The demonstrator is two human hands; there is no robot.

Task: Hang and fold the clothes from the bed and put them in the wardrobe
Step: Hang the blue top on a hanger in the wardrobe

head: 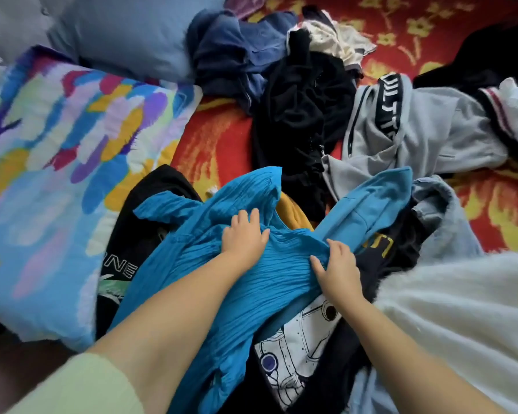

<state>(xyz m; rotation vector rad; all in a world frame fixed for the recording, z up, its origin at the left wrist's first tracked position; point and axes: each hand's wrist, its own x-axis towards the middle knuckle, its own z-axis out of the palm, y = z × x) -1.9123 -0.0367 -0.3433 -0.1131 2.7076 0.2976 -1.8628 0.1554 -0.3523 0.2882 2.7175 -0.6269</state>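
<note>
The left hand (245,234) lies palm down on a crinkled blue garment (231,282), fingers spread and nearly straight, pressing the cloth rather than gripping it. The right hand (337,268) sits just beside it on the same garment, its fingers curled into the fabric and bunching a fold of it. This blue garment tops a heap of clothes at the near edge of the bed (222,135), which is covered in a red spread with yellow flowers.

Under the blue garment lies a black T-shirt with a white astronaut print (296,348), and on the left a black shirt with white lettering (123,234) pokes out from beneath. A smoother blue piece (368,204) runs up to the right from the hands, with a strip of mustard-yellow cloth (293,213) between the two blues. A fluffy white garment (455,309) crowds the near right corner, touching the heap, with pale denim (443,216) just behind it.

Farther toward the middle of the bed lie a black garment (299,115), a grey hoodie with a lettered black band (425,130), a navy bundle (237,49) and a cream piece (335,40). Along the left edge rest a multicoloured pillow (57,174) and a plain blue-grey pillow (126,31).
</note>
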